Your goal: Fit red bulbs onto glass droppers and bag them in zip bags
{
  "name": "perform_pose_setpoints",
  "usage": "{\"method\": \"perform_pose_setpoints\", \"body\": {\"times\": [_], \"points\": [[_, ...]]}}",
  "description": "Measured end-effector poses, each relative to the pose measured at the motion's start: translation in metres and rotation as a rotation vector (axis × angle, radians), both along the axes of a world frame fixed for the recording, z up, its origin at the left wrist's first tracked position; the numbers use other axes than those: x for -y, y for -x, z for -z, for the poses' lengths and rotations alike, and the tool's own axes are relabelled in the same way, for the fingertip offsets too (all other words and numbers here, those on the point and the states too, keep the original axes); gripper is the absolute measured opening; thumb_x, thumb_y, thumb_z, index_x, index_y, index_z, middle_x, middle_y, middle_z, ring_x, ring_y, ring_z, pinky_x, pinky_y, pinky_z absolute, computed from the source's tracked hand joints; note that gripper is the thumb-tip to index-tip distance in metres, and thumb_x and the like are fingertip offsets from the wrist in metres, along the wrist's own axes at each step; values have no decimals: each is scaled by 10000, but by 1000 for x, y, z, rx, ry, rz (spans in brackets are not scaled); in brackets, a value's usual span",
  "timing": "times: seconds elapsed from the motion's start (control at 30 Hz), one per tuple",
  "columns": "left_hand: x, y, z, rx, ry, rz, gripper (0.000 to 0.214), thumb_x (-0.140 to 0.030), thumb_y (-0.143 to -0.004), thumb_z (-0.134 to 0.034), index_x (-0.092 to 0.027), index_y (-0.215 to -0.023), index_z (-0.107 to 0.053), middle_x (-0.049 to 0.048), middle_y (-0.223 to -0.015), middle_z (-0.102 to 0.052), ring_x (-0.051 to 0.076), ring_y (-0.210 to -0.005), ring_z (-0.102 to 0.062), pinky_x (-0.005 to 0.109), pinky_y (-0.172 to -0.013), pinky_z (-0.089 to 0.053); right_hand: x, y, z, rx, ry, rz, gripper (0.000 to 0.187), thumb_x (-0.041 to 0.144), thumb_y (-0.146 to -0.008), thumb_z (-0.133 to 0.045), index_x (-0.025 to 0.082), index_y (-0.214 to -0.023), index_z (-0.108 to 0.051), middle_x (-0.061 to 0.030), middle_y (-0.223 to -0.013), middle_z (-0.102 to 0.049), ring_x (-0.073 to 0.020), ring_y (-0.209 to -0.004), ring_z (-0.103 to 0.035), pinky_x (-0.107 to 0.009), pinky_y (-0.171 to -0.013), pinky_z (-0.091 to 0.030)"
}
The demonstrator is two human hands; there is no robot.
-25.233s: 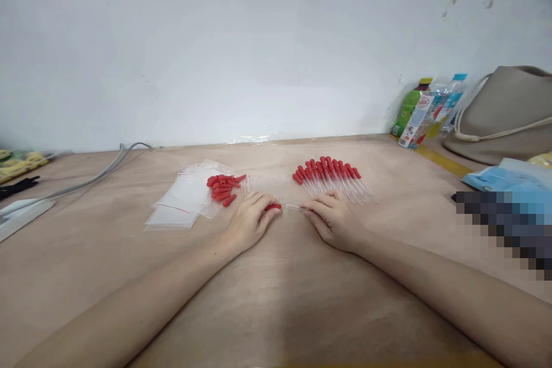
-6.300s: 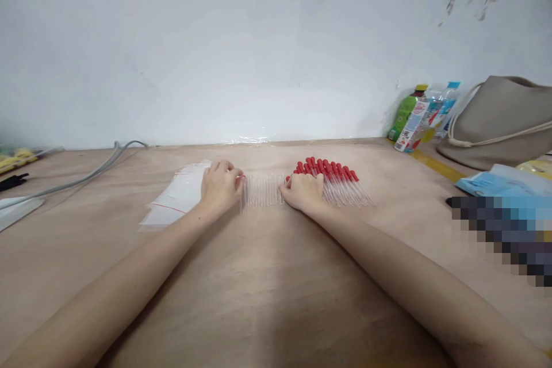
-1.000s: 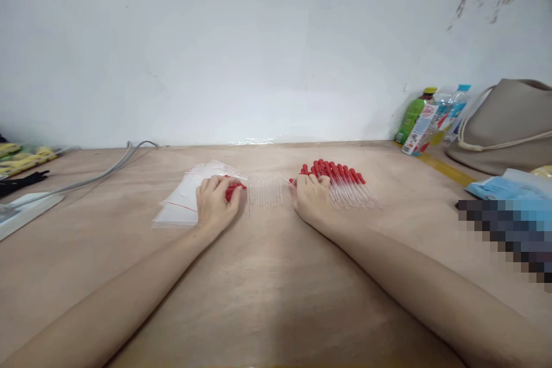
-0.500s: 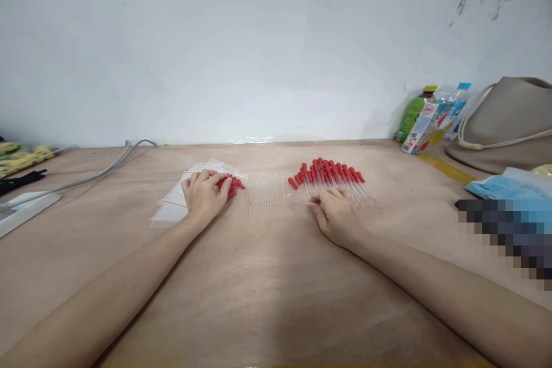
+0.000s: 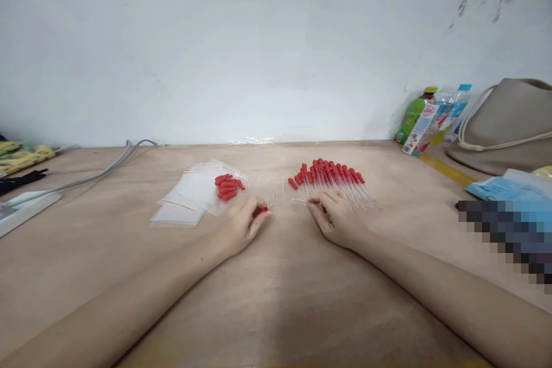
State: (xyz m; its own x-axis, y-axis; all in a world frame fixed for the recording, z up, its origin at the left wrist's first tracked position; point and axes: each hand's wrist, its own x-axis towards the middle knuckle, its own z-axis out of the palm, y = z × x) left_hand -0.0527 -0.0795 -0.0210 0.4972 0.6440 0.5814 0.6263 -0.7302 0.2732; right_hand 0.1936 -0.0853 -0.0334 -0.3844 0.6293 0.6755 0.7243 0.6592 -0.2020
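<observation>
My left hand (image 5: pixel 245 224) is closed around a red rubber bulb (image 5: pixel 264 208), its end showing between thumb and fingers. In my right hand (image 5: pixel 334 215) a clear glass dropper tube (image 5: pixel 299 202) is pinched, pointing left toward the bulb, with a gap between them. Behind my left hand lies a small heap of red rubber bulbs (image 5: pixel 227 188) at the edge of some clear plastic zip bags (image 5: pixel 181 192). Several bare glass tubes (image 5: pixel 265 187) lie side by side in the middle. Beyond my right hand, droppers with red bulbs fitted (image 5: pixel 330 169) are fanned out in a pile.
At the back right stand bottles (image 5: pixel 414 115) and a carton beside a grey-beige bag (image 5: pixel 504 118). A blue packet (image 5: pixel 504 190) lies at the right. A grey cable (image 5: pixel 107 168) runs to a white power strip (image 5: pixel 30 213) on the left. A white wall rises behind the table.
My left hand has drawn away from the bulb heap, moving right and nearer to me with one red bulb. My right hand has barely moved; its tube now lies more level.
</observation>
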Motion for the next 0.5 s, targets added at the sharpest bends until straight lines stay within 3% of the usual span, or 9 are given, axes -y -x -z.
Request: {"method": "perform_pose_setpoints", "body": {"times": [0.17, 0.5], "points": [[7, -10, -1, -11, 96, 38, 138, -292, -861, -485, -182, -901, -557, 15, -825, -627, 129, -722, -569, 242, -654, -445, 6, 6, -1, -10, 14, -92, 132, 215, -861, -420, 164, -883, -540, -28, -767, -613, -128, -663, -518, -295, -694, -323], [8, -14, -3, 18, 131, 60, 152, -279, -862, -481, -171, -888, -585, 18, -812, -623, 129, -724, -561, 244, -660, -440, 10, 17, -4, 71, 21, -140, 160, 232, -869, -415, 158, -820, -548, -17, -734, -614, -110, -617, -490, -296, -689, -280]]}}
